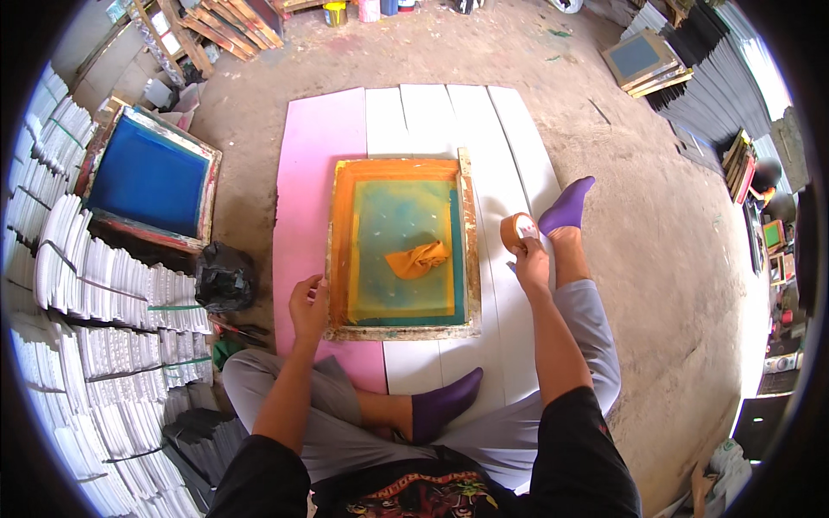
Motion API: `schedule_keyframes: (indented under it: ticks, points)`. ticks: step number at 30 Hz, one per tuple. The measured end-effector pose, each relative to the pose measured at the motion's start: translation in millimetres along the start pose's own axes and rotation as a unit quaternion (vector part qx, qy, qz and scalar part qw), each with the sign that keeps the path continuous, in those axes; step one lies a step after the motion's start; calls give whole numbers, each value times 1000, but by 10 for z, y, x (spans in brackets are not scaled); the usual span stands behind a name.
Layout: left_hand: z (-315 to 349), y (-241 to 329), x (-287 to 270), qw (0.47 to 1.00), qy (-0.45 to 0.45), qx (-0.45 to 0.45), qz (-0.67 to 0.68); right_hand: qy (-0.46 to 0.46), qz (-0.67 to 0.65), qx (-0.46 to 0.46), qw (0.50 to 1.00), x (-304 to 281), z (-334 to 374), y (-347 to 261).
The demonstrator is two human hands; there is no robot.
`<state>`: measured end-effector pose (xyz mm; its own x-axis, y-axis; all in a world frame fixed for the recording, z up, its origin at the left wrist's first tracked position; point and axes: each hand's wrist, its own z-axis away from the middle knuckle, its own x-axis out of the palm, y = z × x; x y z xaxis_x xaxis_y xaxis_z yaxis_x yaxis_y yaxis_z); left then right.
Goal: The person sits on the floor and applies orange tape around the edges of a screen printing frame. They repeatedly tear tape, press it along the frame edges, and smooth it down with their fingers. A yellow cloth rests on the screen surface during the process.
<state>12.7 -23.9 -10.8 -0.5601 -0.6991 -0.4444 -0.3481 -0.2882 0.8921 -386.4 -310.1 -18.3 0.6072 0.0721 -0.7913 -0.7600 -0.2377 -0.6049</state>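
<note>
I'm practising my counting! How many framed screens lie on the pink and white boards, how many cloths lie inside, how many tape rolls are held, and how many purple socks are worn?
Rectangular wooden-framed screen: 1
Crumpled orange cloth: 1
Round orange-brown tape roll, in the right hand: 1
Purple fabric socks: 2
Total: 5

1. The frame lies on the boards.
2. The cloth lies in the frame.
3. The tape, in the right hand, is right of the frame.
4. The left hand is left of the frame.
5. The bag lies between boards and stacks.
</note>
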Motion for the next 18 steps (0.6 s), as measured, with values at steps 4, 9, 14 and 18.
schedule_keyframes:
  ticks: [4,9,14,18]
  points:
    - [127,573,233,990,-71,-4,122,-121,-364,-8,923,-312,427,-669]
    - [320,1534,480,926,-213,-32,309,-154,-465,-119,863,-630,982,-1351]
    - [625,2046,308,896,-254,-83,354,-120,-372,-235,890,-816,1256,-1674]
    - [802,2112,92,886,-245,-114,376,-100,-301,-284,905,-953,1357,-1912]
